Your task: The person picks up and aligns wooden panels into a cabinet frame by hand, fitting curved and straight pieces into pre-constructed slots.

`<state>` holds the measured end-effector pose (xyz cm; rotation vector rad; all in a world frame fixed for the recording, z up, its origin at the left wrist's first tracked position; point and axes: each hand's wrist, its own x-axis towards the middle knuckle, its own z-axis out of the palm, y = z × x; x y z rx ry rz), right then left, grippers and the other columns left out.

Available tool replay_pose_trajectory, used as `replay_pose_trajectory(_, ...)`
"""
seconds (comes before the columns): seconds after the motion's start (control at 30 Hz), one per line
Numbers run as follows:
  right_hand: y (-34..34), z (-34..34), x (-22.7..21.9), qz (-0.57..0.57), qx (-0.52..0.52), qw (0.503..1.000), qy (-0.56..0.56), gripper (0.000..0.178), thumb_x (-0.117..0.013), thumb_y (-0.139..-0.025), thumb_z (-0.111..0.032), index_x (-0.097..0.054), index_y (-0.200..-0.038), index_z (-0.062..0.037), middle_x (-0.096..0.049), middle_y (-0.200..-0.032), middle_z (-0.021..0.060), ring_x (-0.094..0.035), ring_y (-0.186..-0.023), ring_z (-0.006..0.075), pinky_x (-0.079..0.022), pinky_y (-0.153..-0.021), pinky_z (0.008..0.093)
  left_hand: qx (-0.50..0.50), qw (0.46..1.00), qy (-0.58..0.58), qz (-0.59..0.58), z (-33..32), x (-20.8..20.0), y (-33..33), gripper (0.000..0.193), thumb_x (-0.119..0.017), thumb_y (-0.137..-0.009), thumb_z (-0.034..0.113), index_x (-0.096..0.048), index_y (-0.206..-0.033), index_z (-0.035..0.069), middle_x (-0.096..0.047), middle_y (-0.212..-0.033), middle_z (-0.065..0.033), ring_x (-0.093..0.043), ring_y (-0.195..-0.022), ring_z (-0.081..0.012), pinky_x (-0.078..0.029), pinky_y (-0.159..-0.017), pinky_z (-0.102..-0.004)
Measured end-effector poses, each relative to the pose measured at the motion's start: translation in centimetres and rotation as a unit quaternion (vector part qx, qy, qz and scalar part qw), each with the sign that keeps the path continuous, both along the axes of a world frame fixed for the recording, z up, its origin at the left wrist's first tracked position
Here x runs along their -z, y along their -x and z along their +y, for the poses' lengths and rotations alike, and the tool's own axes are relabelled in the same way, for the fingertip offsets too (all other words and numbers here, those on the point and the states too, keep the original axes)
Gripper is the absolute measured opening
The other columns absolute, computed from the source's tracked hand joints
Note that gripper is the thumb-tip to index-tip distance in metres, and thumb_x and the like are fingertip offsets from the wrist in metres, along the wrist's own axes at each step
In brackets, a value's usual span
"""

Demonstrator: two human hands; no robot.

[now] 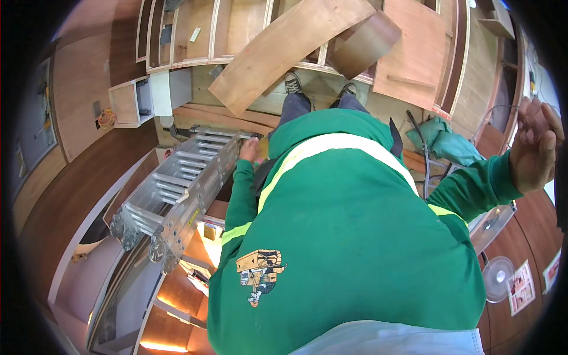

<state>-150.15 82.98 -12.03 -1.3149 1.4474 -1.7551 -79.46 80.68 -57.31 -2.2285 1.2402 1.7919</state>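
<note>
I look straight down my own green sweatshirt [349, 236] with its pale reflective stripe to my two shoes [293, 83]. My left hand [251, 149] reaches down to the left and is closed on the top rail of a folded aluminium ladder [177, 189] that leans beside me. My right hand [535, 145] is raised at the far right edge, with its fingers loosely curved and nothing in it, close to a dark wooden panel [532, 219].
A long plywood board [284, 50] lies slanted over wooden cabinet frames [195, 29] ahead of my feet. A second panel [414, 53] stands at the right. A green cloth [449, 145] hangs on a chair, a fan [497, 275] sits lower right, and an open white box [133, 103] is at the left.
</note>
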Motion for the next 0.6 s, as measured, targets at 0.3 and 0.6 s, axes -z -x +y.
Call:
replay_pose_trajectory(0.3, 3.2, 3.1, 1.8, -0.011, 0.020, 1.000, -0.019, 0.039, -0.056, -0.103, -0.018, -0.061, -0.128, 0.0112, -0.070, -0.117, 0.0204, -0.070, -0.090, 0.0174, -0.055, -0.091, 0.0317, 0.187, 0.982, 0.012, -0.028, 5.8, -0.3, 4.4, 0.039, -0.062, -0.097, 0.024, -0.064, -0.131, 0.004, -0.071, -0.119, -0.0170, -0.068, -0.108, -0.0238, -0.053, -0.093, -0.0363)
replay_pose_trajectory(0.6, 4.8, 6.2, 3.3, 0.019, 0.060, 0.997, -0.034, 0.039, -0.056, -0.104, -0.019, -0.061, -0.127, 0.0118, -0.065, -0.093, 0.0099, -0.058, -0.076, 0.0098, -0.048, -0.075, 0.0236, 0.191, 0.980, 0.051, 0.023, -1.0, -3.6, 11.1, 0.036, -0.061, -0.096, 0.013, -0.064, -0.130, 0.002, -0.071, -0.120, -0.0141, -0.067, -0.108, -0.0217, -0.053, -0.093, -0.0334)
